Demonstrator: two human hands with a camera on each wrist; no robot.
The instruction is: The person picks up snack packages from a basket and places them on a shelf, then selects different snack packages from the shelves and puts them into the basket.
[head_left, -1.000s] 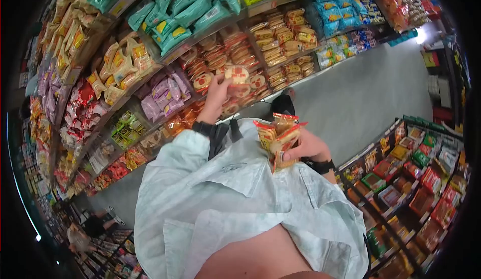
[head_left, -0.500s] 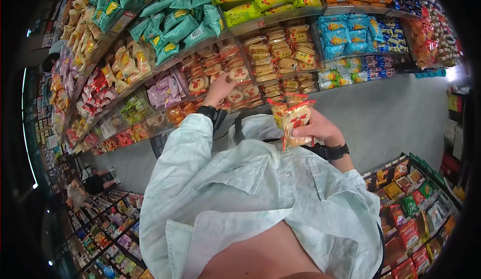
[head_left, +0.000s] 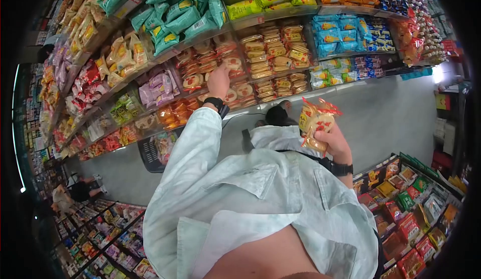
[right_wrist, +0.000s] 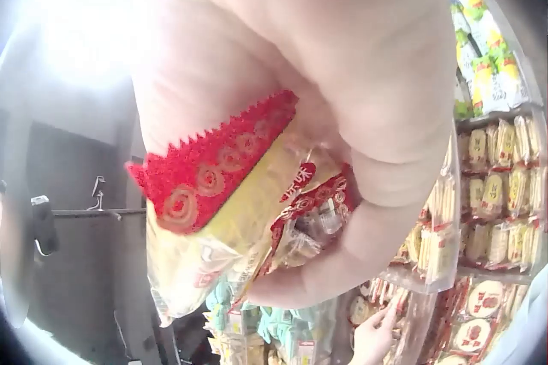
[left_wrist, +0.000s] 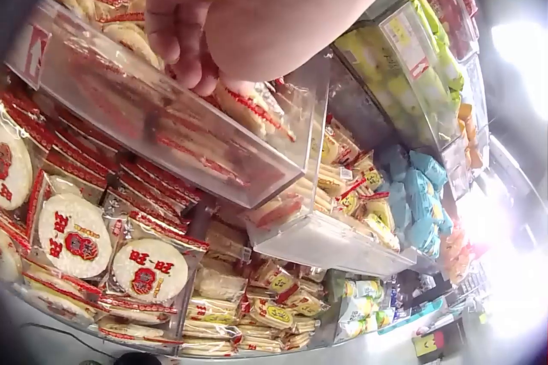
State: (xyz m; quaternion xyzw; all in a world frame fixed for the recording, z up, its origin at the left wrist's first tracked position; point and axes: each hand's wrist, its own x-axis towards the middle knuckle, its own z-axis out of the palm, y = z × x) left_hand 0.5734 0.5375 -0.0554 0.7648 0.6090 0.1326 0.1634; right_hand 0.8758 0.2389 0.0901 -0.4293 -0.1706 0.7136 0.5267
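The right hand (head_left: pixel 334 141) is gripping a bunch of rice cracker packets (head_left: pixel 315 123) at chest height, out over the aisle floor (head_left: pixel 381 108) and well apart from the shelves. The fingers are curling round the lower part of the bunch, and the packets are standing roughly upright, their long axis running up and down with a slight lean, the red serrated top edges pointing upward. In the right wrist view the rice cracker packets (right_wrist: pixel 240 219) are showing clear yellowish film with red printing and a red zigzag seal, pale crackers visible inside.

The left hand (head_left: pixel 219 80) is reaching up to the clear plastic shelf bin (left_wrist: pixel 180 125) on the middle shelf of the snack rack (head_left: pixel 280 16). Its fingertips (left_wrist: pixel 184 48) are curling over the bin's front edge and touching a red-edged packet (left_wrist: pixel 253 108) lying inside; whether they are pinching it I cannot tell. Below that bin, round rice cakes with red labels (left_wrist: pixel 150 269) are lying flat in rows. Green bags (head_left: pixel 180 18) are filling the shelf above, and blue packs (head_left: pixel 345 31) are sitting toward the rack's right end.
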